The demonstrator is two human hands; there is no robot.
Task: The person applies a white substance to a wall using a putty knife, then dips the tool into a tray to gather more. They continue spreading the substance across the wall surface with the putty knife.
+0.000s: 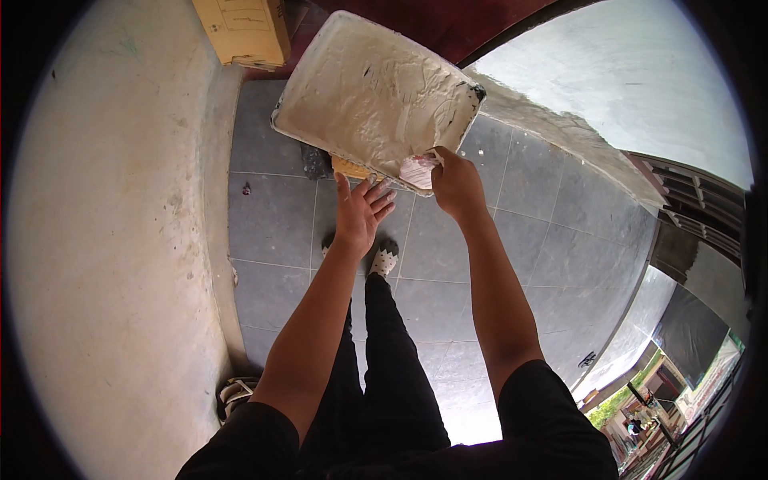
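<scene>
A shallow rectangular tray [312, 132] holds a spread of pale grey, wet-looking paste [376, 88]. My right hand [458, 182] is closed at the tray's near right corner, around the edge of a small flat tool [418, 171] smeared with whitish paste. The tool's blade lies at the tray's corner; its exact shape is partly hidden by the hand. Just below the tray's near edge, my left hand [362, 212] has its fingers spread, with paste on the fingertips and nothing held.
Under the tray is a yellowish object [350, 168] beside a dark plastic piece [316, 161]. A cardboard box [244, 30] stands at the upper left. Plastered walls flank the grey tiled floor [276, 216]. A slatted dark frame [696, 200] is at right, a bag [235, 396] at lower left.
</scene>
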